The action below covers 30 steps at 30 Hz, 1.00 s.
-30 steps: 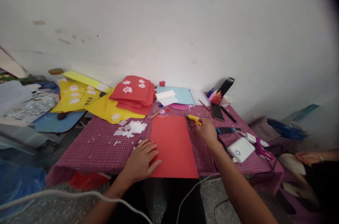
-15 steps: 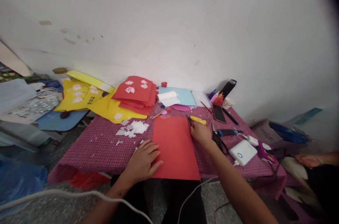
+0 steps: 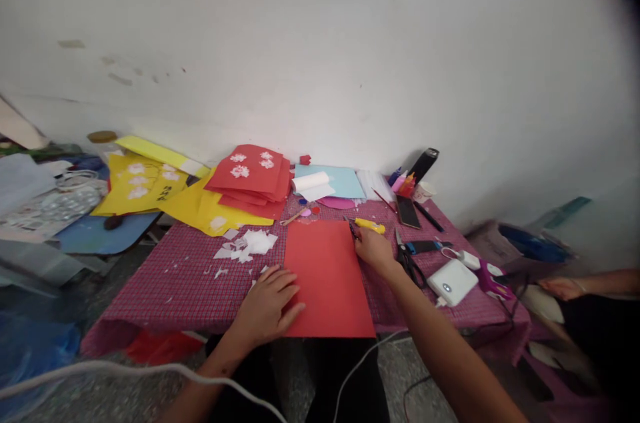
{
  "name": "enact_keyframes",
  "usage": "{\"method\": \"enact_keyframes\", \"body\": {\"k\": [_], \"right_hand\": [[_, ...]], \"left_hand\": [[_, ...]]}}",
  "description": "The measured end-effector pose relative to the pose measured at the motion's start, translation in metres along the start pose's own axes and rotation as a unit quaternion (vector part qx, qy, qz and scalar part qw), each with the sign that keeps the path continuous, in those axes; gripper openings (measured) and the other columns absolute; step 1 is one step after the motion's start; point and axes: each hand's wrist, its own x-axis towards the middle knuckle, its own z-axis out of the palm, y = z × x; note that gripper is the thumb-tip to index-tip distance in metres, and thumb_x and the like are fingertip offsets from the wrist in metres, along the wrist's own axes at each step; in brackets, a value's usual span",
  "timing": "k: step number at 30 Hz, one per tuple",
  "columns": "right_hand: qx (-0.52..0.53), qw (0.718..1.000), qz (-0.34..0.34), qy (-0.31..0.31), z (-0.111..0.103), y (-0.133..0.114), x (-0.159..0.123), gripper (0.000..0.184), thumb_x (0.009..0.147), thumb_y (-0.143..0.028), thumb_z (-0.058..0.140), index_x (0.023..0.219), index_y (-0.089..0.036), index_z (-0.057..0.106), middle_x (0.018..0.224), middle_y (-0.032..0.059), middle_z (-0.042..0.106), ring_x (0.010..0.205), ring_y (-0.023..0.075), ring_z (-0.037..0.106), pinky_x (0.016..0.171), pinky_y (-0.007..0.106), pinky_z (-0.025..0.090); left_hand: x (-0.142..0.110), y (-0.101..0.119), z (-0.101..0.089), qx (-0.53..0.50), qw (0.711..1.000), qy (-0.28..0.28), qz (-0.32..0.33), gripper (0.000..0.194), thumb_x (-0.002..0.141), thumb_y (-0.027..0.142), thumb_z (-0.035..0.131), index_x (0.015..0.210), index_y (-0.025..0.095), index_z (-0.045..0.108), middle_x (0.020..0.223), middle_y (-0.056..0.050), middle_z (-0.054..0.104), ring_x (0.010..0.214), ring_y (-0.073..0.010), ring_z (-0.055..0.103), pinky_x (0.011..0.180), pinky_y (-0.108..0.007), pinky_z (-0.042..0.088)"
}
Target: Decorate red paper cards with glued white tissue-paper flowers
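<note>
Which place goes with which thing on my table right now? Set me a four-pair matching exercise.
1. Left hand
2. White paper scraps
3. Scissors
4. Yellow tool

A. Just left of the white power bank
B. At the far side of the right hand
C. On the plain red sheet's left edge
D. In front of the yellow paper

Pairs: 1-C, 2-D, 3-A, 4-B

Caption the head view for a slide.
Left hand on a red sheet, right hand near its right edge, beside a yellow tool; black scissors nearby.
</note>
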Motion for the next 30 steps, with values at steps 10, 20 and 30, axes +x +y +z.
{"method": "enact_keyframes", "body": {"k": [10,20,30], "right_hand": [[0.019,1.000,-0.008,0.001,-0.008,0.003,-0.021,0.032,0.090,-0.021,0.047,0.116,-0.019,0.066,0.107,0.0155,0.072,0.098,0.0294,0.068,0.083,0.038,0.048],[0.409,0.908,-0.064,0.068,-0.007,0.031,-0.099,0.032,0.081,-0.024,0.051,0.103,-0.019,0.075,0.094,0.0060,0.075,0.081,0.0223,0.066,0.075,0.033,0.052],[0.746,0.665,-0.028,0.026,0.002,-0.017,-0.169,0.027,0.077,-0.024,0.075,0.103,-0.023,0.067,0.071,-0.0033,0.058,0.057,0.0113,0.052,0.053,0.023,0.040]], "left_hand": [[0.001,-0.002,0.001,0.031,0.999,-0.013,0.008,0.026,0.093,0.035,0.057,0.112,0.023,0.068,0.124,-0.008,0.067,0.118,-0.0266,0.059,0.112,-0.056,0.038],[0.000,-0.005,0.005,0.032,0.999,-0.007,0.017,0.027,0.093,0.036,0.057,0.114,0.023,0.068,0.126,-0.009,0.067,0.121,-0.0266,0.059,0.112,-0.054,0.040],[0.005,0.008,-0.010,0.020,0.996,0.066,0.051,0.025,0.093,0.021,0.056,0.114,0.024,0.068,0.116,-0.006,0.071,0.116,-0.0219,0.062,0.113,-0.050,0.040]]}}
